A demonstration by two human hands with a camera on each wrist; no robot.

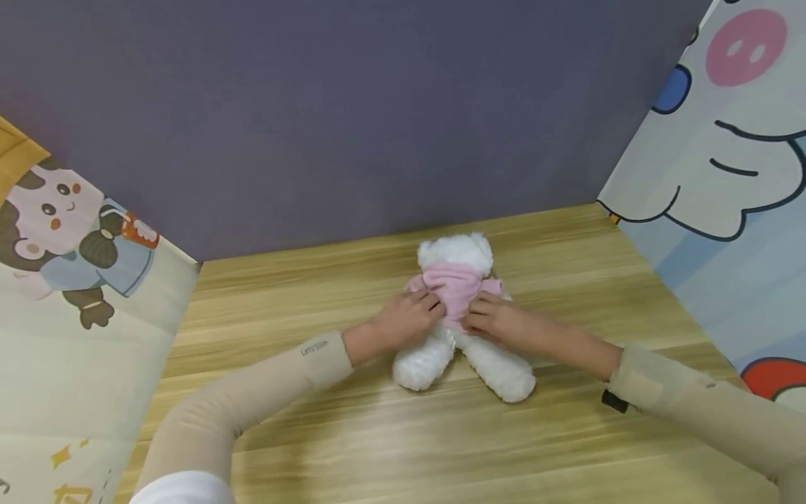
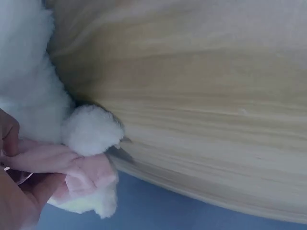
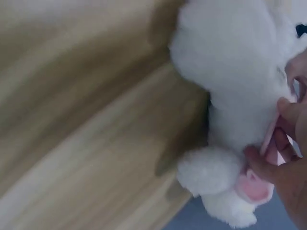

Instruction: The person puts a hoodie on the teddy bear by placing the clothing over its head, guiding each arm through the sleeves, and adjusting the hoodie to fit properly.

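A white plush bear [image 1: 456, 250] lies on the wooden tabletop, its head toward the back wall and its legs spread toward me. It wears a small pink shirt [image 1: 455, 290]. My left hand [image 1: 408, 320] pinches the shirt's lower edge on the left side; the left wrist view shows thumb and finger on the pink cloth [image 2: 53, 160]. On the other side my right hand [image 1: 504, 322] grips the hem, and in the right wrist view its fingers [image 3: 261, 165] hold the fabric beside the white fur. The bear's face is not visible in the head view.
The wood-grain tabletop [image 1: 352, 448] extends around the bear. A grey-purple panel [image 1: 352, 126] rises behind it. Cartoon-printed panels stand at the left [image 1: 75, 336] and the right [image 1: 743, 280].
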